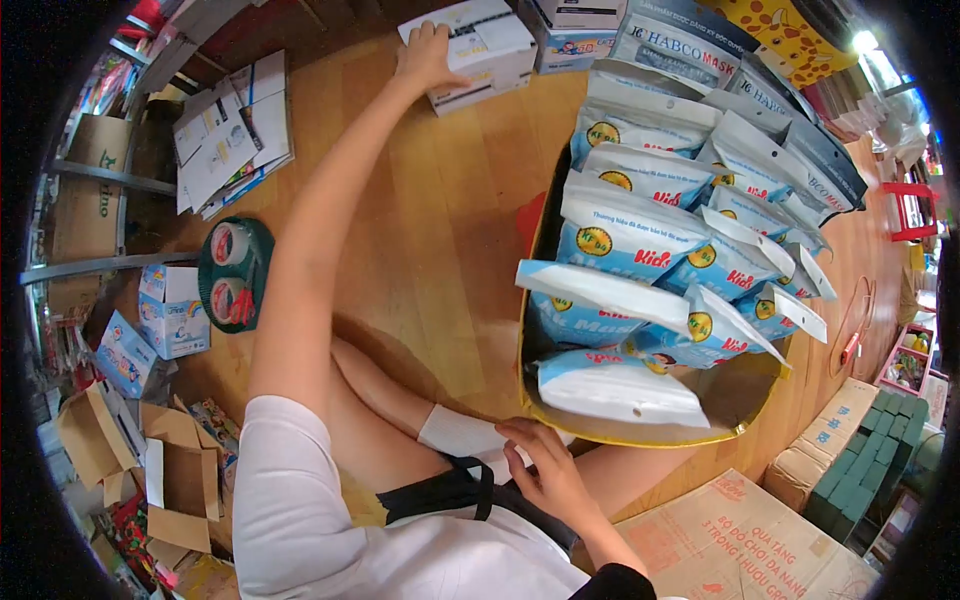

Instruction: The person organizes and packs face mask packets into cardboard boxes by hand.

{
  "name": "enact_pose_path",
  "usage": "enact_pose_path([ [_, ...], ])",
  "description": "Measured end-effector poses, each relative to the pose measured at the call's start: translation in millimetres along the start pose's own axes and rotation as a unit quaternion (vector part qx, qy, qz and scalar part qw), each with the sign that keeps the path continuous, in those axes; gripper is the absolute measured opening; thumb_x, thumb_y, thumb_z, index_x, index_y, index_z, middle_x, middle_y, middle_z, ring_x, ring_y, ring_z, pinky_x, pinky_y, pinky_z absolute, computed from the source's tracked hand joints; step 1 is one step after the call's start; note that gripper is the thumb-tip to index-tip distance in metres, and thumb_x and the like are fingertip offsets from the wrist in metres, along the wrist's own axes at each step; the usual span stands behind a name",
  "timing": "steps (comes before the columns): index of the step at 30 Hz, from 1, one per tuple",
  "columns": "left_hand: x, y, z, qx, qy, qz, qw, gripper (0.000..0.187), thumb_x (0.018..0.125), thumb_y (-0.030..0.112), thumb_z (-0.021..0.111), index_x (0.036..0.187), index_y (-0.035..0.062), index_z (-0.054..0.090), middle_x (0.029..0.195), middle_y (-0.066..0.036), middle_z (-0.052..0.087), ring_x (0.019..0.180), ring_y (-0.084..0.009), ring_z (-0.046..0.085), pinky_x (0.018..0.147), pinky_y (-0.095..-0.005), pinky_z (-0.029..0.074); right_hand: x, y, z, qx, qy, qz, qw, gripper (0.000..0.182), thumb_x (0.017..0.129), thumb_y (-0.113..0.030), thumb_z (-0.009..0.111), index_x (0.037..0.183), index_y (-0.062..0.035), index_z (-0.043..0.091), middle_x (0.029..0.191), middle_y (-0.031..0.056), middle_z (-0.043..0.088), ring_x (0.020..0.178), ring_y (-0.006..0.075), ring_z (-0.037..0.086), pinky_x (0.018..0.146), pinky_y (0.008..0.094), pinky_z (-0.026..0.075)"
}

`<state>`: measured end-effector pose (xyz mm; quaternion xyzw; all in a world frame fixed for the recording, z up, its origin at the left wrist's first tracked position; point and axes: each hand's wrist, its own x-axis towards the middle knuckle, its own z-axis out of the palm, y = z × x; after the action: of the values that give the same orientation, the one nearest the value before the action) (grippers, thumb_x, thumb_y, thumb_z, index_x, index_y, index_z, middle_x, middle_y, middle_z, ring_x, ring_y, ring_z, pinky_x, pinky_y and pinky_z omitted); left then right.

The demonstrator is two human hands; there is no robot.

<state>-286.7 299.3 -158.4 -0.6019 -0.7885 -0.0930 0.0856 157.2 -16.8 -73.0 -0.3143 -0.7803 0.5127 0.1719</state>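
At the top, my left hand (pixel 428 60) is stretched far forward onto a white cardboard box (pixel 495 60). Its fingers lie over the box's near left end, with the thumb spread along the side. My right hand (pixel 548 470) rests near my lap, just below the rim of a large yellow-edged carton (pixel 650 432). Its fingers are loosely bent and apart, with nothing seen in them. Standing in rows inside that carton are several blue-and-white mask pouches (pixel 630 235) marked Kids. Grey-and-white Habco Mask pouches (pixel 675 50) stand at its far side.
Flattened white boxes (pixel 230 135) lean at the upper left. A dark green tray (pixel 262 245) holds round tubs. Small blue boxes (pixel 172 310) and opened brown cartons (pixel 185 480) lie at left. A flat printed carton (pixel 740 540) covers the lower right floor, near green blocks (pixel 870 460).
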Motion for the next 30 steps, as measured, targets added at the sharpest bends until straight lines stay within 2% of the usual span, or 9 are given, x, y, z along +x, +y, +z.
enact_pose_path([
  [4,-106.4,-10.1,-30.7,-0.080,0.030,0.063,0.994,0.087,0.050,0.034,0.089,0.121,0.0040,0.049,0.116,-0.015,0.049,0.108,-0.0352,0.050,0.092,-0.0440,0.046,17.0,-13.4,4.6,-0.033,-0.056,-0.087,0.994,0.034,0.081,0.002,0.063,0.114,-0.0032,0.059,0.110,0.0140,0.060,0.098,0.0315,0.059,0.085,0.0391,0.047],
  [6,-177.8,-8.9,-53.9,-0.123,0.027,0.088,0.988,0.083,0.050,0.027,0.089,0.120,0.0049,0.049,0.116,-0.015,0.048,0.109,-0.0358,0.048,0.094,-0.0443,0.043,22.6,-16.5,12.2,-0.053,-0.085,-0.127,0.987,0.036,0.079,0.000,0.064,0.114,-0.0050,0.060,0.113,0.0142,0.058,0.099,0.0321,0.058,0.086,0.0395,0.047],
  [9,-280.3,9.1,-97.0,-0.143,-0.029,0.070,0.987,0.085,0.050,0.020,0.088,0.123,0.0034,0.047,0.118,-0.017,0.046,0.112,-0.0365,0.043,0.099,-0.0431,0.039,34.5,-8.0,38.2,-0.090,-0.096,-0.169,0.977,0.038,0.078,-0.003,0.066,0.115,-0.0066,0.059,0.119,0.0149,0.055,0.108,0.0354,0.054,0.092,0.0436,0.044],
  [12,-358.2,30.3,-131.2,-0.149,-0.102,0.046,0.983,0.087,0.051,0.019,0.087,0.125,0.0023,0.045,0.122,-0.018,0.044,0.115,-0.0366,0.041,0.101,-0.0432,0.037,72.8,4.8,63.6,-0.120,-0.024,-0.192,0.974,0.042,0.077,-0.005,0.067,0.118,-0.0068,0.056,0.129,0.0165,0.047,0.122,0.0369,0.045,0.099,0.0491,0.038],
  [14,-393.1,41.6,-140.8,-0.159,-0.117,0.040,0.979,0.084,0.054,0.015,0.085,0.127,0.0045,0.044,0.123,-0.017,0.043,0.117,-0.0378,0.040,0.102,-0.0446,0.037,105.6,5.5,71.1,-0.234,0.015,-0.188,0.954,0.047,0.076,-0.007,0.069,0.121,-0.0059,0.054,0.135,0.0175,0.042,0.129,0.0369,0.039,0.102,0.0524,0.034],
  [18,-427.1,47.7,-152.3,-0.195,-0.125,0.042,0.972,0.080,0.059,0.013,0.083,0.128,0.0066,0.043,0.123,-0.016,0.043,0.118,-0.0376,0.040,0.103,-0.0453,0.036,141.3,7.5,83.9,-0.431,0.018,-0.115,0.895,0.057,0.075,-0.012,0.072,0.127,-0.0038,0.050,0.139,0.0186,0.039,0.133,0.0377,0.034,0.106,0.0562,0.030],
  [21,-431.9,40.0,-158.6,-0.193,-0.131,0.053,0.971,0.080,0.060,0.015,0.082,0.129,0.0075,0.043,0.123,-0.016,0.042,0.119,-0.0368,0.040,0.103,-0.0462,0.035,150.6,-2.6,74.4,-0.423,-0.104,-0.070,0.897,0.062,0.075,-0.016,0.074,0.130,-0.0036,0.048,0.139,0.0195,0.040,0.132,0.0373,0.035,0.107,0.0559,0.030],
  [24,-430.8,38.2,-166.5,-0.160,-0.132,0.072,0.976,0.078,0.061,0.015,0.082,0.129,0.0080,0.043,0.123,-0.015,0.042,0.119,-0.0360,0.040,0.102,-0.0482,0.035,163.2,-9.5,61.9,-0.432,-0.183,-0.070,0.880,0.067,0.074,-0.019,0.076,0.132,-0.0036,0.046,0.134,0.0191,0.047,0.126,0.0369,0.044,0.106,0.0549,0.033],
  [30,-432.0,36.2,-169.5,-0.178,-0.154,0.065,0.970,0.078,0.060,0.015,0.083,0.127,0.0090,0.044,0.121,-0.013,0.043,0.118,-0.0326,0.041,0.100,-0.0466,0.029,165.0,-17.8,57.3,-0.469,-0.206,-0.130,0.849,0.072,0.074,-0.023,0.075,0.136,-0.0043,0.044,0.117,0.0192,0.057,0.106,0.0342,0.059,0.098,0.0532,0.041],
])
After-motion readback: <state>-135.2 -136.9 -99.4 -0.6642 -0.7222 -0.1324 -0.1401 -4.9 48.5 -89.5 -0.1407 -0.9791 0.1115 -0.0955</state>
